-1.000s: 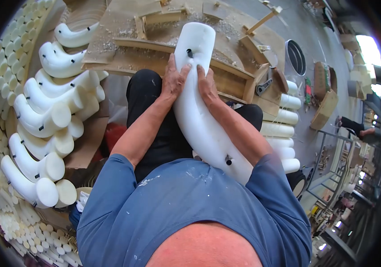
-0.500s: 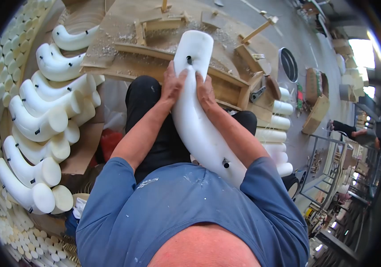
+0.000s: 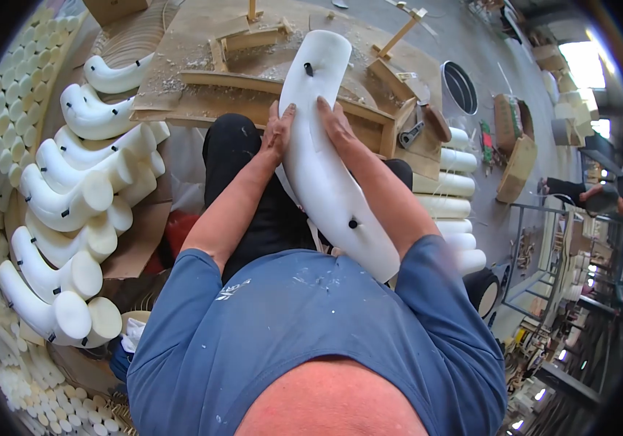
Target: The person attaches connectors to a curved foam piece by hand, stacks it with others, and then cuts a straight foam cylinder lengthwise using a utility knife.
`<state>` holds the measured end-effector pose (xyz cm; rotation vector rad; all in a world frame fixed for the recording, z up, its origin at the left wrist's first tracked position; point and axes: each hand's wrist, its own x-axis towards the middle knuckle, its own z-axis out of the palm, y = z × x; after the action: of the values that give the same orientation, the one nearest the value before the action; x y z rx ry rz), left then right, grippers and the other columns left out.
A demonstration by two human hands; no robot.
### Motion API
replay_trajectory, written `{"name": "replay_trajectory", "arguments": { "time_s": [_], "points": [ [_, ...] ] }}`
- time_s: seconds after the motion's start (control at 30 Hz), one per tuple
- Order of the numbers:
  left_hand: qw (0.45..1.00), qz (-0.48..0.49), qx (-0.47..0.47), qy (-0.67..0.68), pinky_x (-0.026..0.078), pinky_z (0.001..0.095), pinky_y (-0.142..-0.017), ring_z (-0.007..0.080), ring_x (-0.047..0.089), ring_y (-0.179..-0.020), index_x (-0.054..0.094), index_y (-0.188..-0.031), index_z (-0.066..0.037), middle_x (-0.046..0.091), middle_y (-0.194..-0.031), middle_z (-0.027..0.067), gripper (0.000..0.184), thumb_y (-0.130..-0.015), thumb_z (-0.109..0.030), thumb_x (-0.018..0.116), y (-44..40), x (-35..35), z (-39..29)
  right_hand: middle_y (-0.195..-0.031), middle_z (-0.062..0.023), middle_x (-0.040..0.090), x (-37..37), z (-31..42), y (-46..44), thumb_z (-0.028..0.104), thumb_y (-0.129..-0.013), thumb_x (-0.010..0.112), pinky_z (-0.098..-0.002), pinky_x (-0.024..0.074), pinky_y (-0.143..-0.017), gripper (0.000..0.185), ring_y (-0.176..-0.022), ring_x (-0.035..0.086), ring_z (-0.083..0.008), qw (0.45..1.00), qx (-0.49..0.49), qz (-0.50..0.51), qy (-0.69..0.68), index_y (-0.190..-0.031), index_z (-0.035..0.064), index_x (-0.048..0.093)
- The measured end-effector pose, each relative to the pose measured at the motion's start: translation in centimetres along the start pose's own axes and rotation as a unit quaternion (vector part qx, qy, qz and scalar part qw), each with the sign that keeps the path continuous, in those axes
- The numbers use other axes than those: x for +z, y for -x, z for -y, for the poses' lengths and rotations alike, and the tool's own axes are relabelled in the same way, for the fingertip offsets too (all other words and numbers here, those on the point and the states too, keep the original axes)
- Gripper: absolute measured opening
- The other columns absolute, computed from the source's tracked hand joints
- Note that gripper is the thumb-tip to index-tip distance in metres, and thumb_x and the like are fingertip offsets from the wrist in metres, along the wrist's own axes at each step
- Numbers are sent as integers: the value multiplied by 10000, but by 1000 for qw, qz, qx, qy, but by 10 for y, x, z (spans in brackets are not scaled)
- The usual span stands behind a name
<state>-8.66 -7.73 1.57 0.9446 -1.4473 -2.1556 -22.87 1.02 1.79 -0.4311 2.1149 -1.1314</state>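
Blue shirt: nearest the camera, beside the lower end of the held curved piece (image 3: 322,160); pale flecks on the cloth (image 3: 311,312).
Held curved piece: white, smooth, lying lengthwise between both forearms, upper end over the workbench (image 3: 162,69); one black-marked hole (image 3: 308,70) beyond the hands, another (image 3: 353,224) nearer the shirt.
Left hand (image 3: 276,132): on the piece's left edge, moderately open to its width; thumb laid on top, other fingers along the side, tips partly hidden.
Right hand (image 3: 335,123): on the opposite edge, similarly open; thumb pressed flat on top, remaining fingers mostly hidden.
Black trousers (image 3: 233,156): knees on both sides of the piece.
Stacked curved pieces (image 3: 64,196): white, left of the held one, well apart.
White cylinders (image 3: 453,184): piled to its right.
Wooden frame (image 3: 370,112): beneath and past the hands, shavings around.
Round metal ring (image 3: 460,87): right of its upper end.
Another person (image 3: 580,195): far right.
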Motion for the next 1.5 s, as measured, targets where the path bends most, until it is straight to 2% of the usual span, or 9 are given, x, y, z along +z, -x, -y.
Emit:
{"name": "replay_trajectory", "arguments": {
  "time_s": [0.13, 0.37, 0.67, 0.93, 1.03, 1.2, 1.3, 1.4, 1.5],
  "points": [
    [987, -82, 79, -114, 397, 415, -1105, 406, 488, -1322, 296, -1527, 46, 434, -1478, 314, 711, -1045, -442, 484, -21, -3, 43, -1255, -212, 630, -13, -31, 18, 578, -996, 525, -385, 486, -975, 746, -1055, 642, -277, 983, -1, 178, -54, -1439, -12, 413],
    [957, -143, 97, -233, 365, 457, -1136, 479, 450, -1331, 277, -1517, 103, 406, -1461, 351, 732, -1041, -422, 462, -13, 6, 44, -1276, -293, 628, 14, -22, 37, 579, -1008, 484, -462, 445, -1028, 701, -1212, 610, -412, 996, -4, -17, 86, -1406, 4, 436],
    [927, -185, 110, -307, 448, 479, -1042, 494, 518, -1253, 275, -1519, 65, 449, -1411, 342, 664, -1053, -377, 446, -19, 13, 53, -1288, -270, 623, 31, -28, 27, 557, -994, 506, -489, 435, -1030, 671, -1216, 595, -439, 985, 8, -70, 156, -1415, 39, 444],
    [945, -151, 162, -241, 420, 478, -1068, 460, 513, -1266, 318, -1504, 70, 462, -1423, 317, 700, -1051, -440, 474, -27, 1, 58, -1244, -305, 637, 12, -25, 25, 585, -978, 539, -460, 440, -1028, 702, -1202, 611, -412, 993, -40, -46, 99, -1334, -20, 519],
    [996, -52, 61, 46, 392, 388, -1101, 343, 492, -1336, 262, -1539, 64, 444, -1487, 293, 728, -1071, -453, 469, 0, -2, 11, -1220, -266, 665, -10, -8, 31, 585, -960, 563, -412, 471, -995, 732, -1112, 659, -359, 998, -54, 3, 35, -1340, -40, 540],
    [990, -92, 104, 0, 446, 326, -1042, 268, 561, -1246, 241, -1555, 23, 544, -1401, 196, 730, -1078, -504, 404, -7, 9, 44, -1305, -257, 627, -11, 29, 12, 644, -933, 554, -412, 472, -1007, 801, -1152, 646, -372, 1000, 2, -28, 11, -1387, -15, 510],
    [998, -24, -15, 62, 460, 347, -1013, 277, 575, -1212, 329, -1503, 12, 560, -1366, 199, 641, -1083, -469, 392, 6, 10, 26, -1317, -270, 615, -2, 1, -20, 641, -935, 559, -427, 449, -1050, 820, -1212, 622, -393, 997, 18, -19, 67, -1426, -7, 450],
    [993, -101, 33, -55, 452, 377, -1020, 319, 573, -1202, 384, -1450, 13, 564, -1342, 229, 584, -1083, -441, 376, -14, -1, 68, -1315, -295, 604, -2, 11, 17, 643, -943, 552, -435, 438, -1061, 846, -1234, 605, -401, 995, 15, 26, 93, -1445, -20, 396],
    [986, -118, 65, -103, 413, 479, -1079, 480, 513, -1271, 313, -1513, 40, 487, -1383, 360, 725, -1041, -500, 424, -9, 7, 61, -1316, -294, 602, -15, -20, 20, 630, -957, 540, -437, 440, -1054, 834, -1227, 606, -397, 993, -7, 101, 59, -1448, -26, 384]
  ]
}}
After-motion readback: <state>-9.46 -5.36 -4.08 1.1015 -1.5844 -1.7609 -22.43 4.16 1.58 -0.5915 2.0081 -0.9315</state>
